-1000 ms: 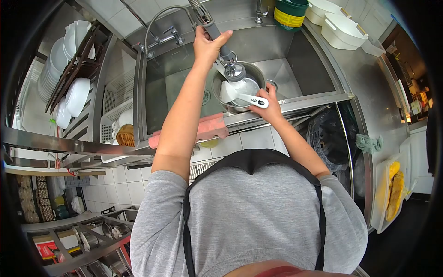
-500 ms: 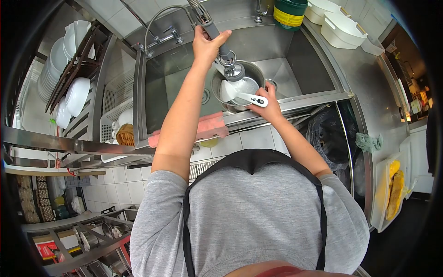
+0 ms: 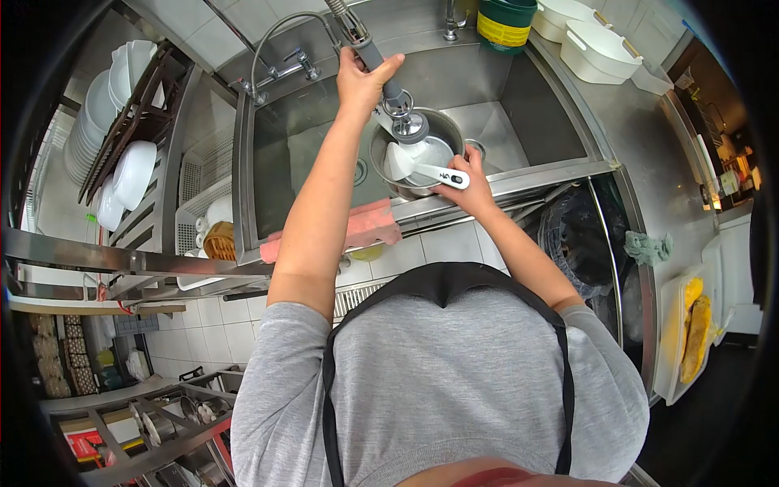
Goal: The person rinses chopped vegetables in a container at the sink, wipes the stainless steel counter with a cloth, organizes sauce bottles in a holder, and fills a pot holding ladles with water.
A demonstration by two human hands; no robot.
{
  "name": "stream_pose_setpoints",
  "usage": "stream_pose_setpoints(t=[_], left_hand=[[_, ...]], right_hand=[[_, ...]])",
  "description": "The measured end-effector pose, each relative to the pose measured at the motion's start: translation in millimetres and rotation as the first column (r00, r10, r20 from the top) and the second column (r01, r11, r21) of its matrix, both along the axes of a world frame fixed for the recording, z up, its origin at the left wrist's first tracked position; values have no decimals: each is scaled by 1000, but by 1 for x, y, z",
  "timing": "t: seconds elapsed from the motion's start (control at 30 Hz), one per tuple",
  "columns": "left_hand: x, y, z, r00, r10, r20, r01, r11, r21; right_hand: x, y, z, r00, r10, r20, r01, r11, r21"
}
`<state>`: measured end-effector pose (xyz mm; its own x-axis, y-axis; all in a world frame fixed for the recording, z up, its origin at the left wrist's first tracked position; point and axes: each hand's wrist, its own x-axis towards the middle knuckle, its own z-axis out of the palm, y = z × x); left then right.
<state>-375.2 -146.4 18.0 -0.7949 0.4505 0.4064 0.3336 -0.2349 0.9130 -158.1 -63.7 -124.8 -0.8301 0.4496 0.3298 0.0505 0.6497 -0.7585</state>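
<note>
My left hand [image 3: 363, 83] is wrapped round the grey handle of a spray faucet [image 3: 411, 127], whose round head points down into a metal pot [image 3: 446, 130]. The pot stands in the steel sink [image 3: 544, 122], near its front edge. My right hand [image 3: 471, 185] grips the pot's near right rim, its fingers partly hidden by the pot. A white spatula [image 3: 445, 174] leans in the pot, its handle resting over the rim beside my right hand. Some cloudy liquid shows at the bottom of the pot.
A pink cloth [image 3: 372, 225] hangs over the sink's front edge. Racked white plates [image 3: 91, 122] stand at the left. A green tub [image 3: 505, 23] and white basins [image 3: 599, 55] sit behind the sink. A green scourer [image 3: 648, 247] and a container of yellow food [image 3: 695, 333] are at right.
Almost nothing differs. The view has shifted very slightly; both hands, the sprayer, pot and spatula keep the same arrangement.
</note>
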Motion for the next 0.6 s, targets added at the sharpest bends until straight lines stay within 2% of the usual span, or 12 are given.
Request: stream_pose_setpoints(t=[0.6], left_hand=[[3,0,1,1000,-1,1,1,1000,-6]], right_hand=[[0,-2,4,1000,3,24,-3,1000,-7]])
